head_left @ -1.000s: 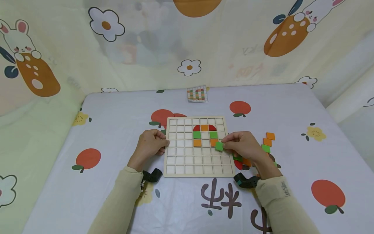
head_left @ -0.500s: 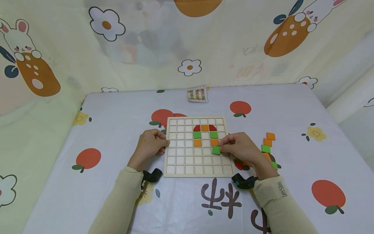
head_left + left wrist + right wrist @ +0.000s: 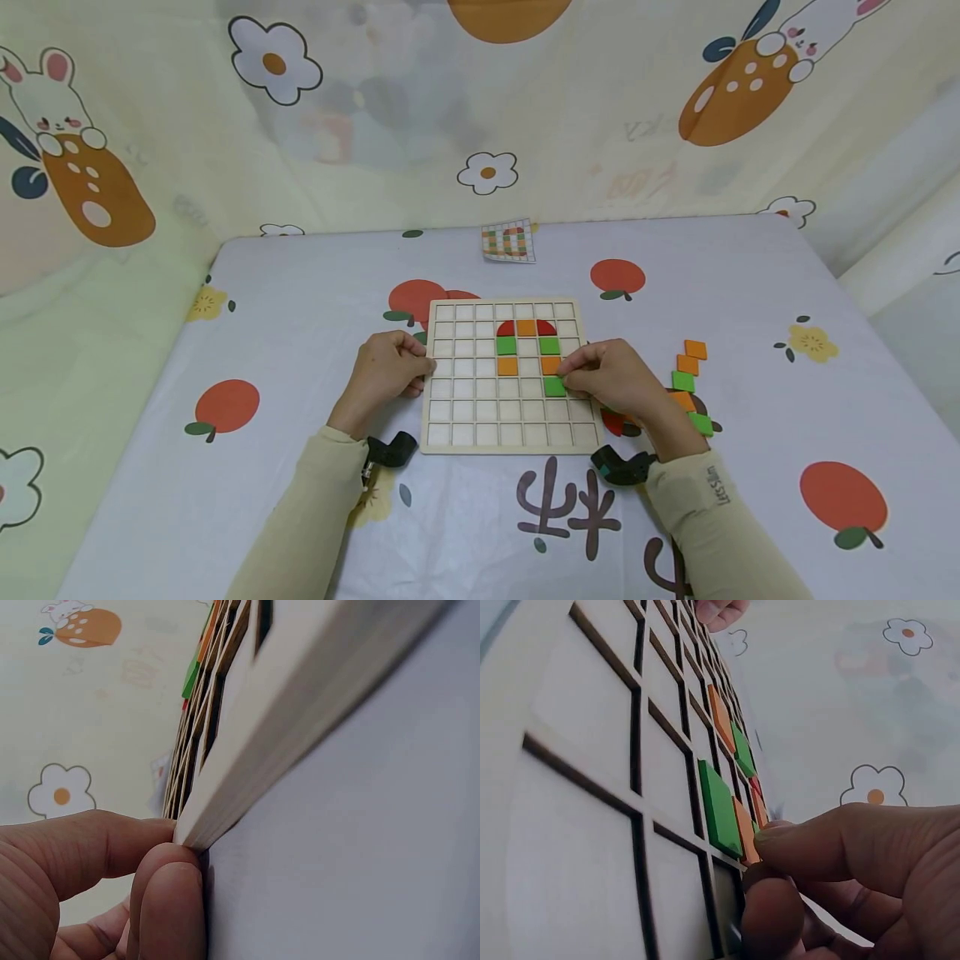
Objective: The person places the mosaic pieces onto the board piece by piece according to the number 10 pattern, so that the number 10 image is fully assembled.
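The right grip [image 3: 611, 372], nearly closed, pinches the right edge of a green tile [image 3: 553, 387] immediately left of its fingertips, on the wooden grid board [image 3: 424, 421]. The left grip [image 3: 385, 367] pinches the board's adjacent rim. Step in hand: apparently seating the tile; next, press flush and release.

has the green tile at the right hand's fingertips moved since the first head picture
Yes. Against the wooden board, the green tile has moved left and slightly toward the person.
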### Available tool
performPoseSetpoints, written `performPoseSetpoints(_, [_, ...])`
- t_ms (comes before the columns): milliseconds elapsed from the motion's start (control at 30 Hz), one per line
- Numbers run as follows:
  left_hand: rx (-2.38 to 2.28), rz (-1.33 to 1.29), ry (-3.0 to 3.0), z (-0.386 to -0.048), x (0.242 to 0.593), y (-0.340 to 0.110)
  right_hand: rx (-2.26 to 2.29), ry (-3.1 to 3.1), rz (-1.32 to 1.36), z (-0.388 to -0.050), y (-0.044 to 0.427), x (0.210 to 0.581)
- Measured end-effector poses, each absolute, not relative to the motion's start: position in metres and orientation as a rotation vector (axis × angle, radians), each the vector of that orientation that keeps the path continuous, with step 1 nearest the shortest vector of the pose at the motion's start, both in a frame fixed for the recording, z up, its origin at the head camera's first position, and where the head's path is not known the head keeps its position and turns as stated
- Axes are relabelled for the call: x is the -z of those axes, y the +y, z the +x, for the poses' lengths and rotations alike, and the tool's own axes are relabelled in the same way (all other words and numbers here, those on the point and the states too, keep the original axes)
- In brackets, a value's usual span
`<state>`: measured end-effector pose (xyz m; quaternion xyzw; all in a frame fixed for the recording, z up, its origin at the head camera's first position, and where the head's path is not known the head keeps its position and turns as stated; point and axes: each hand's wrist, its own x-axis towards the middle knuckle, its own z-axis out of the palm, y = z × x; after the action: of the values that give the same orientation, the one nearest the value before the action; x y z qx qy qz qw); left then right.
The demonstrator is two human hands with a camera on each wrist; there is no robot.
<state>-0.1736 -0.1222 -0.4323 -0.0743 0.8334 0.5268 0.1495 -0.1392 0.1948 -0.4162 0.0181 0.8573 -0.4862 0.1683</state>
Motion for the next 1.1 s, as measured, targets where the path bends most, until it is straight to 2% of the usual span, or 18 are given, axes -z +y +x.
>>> performPoseSetpoints(267, [-1.52, -0.214, 2.397, -0.173, 0.432, -0.121, 1.398, 2.449, 0.104, -0.135, 0.206, 0.416])
performPoseSetpoints(733, [-1.513, -0.212, 2.394, -0.174, 0.432, -0.122, 1.135, 2.518, 0.225, -0.109, 0.253, 0.404])
performPoseSetpoints(1100, [-1.492, -0.22, 2.412, -0.174, 0.432, -0.122, 1.005, 2.562, 0.23, -0.105, 0.248, 0.408])
